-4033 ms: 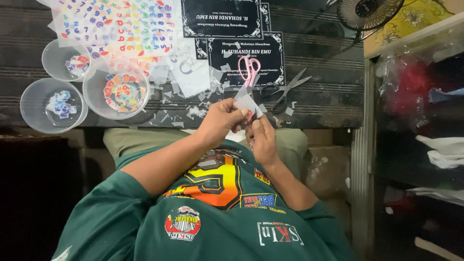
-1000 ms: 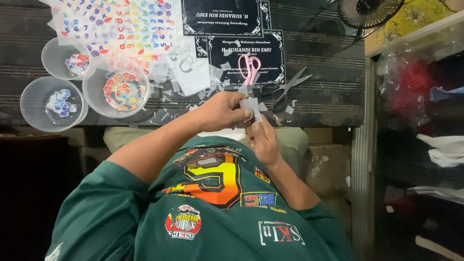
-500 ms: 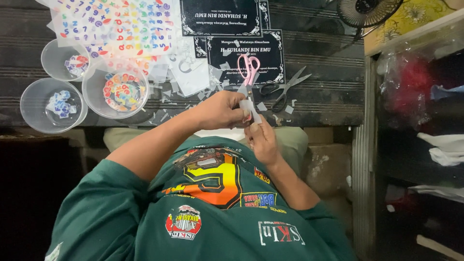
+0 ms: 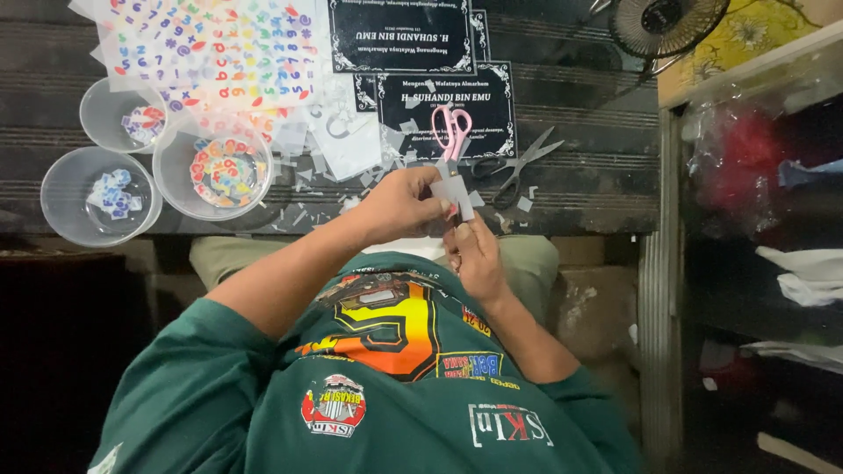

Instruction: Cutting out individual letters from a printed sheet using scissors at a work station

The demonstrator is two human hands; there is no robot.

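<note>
My left hand (image 4: 397, 207) pinches a small pale strip of sticker backing (image 4: 453, 193) just above the table's near edge. Just below it, my right hand (image 4: 479, 256) has its fingertips on the strip's lower end. Both hands are held over my lap, in front of my green printed shirt. Pink-handled scissors (image 4: 451, 130) lie on a black plaque (image 4: 413, 105) right behind the strip, and grey scissors (image 4: 518, 167) lie a little to the right.
Three clear plastic tubs (image 4: 219, 171) with coloured sticker pieces stand at the left. Sheets of coloured letter stickers (image 4: 211, 48) lie behind them. Paper scraps litter the dark table (image 4: 588, 189). A small fan (image 4: 667, 22) and a shelf (image 4: 746, 175) are at the right.
Both hands have moved a little up and toward the table edge, still working the same small strip between the fingers. Nothing on the table has moved.
</note>
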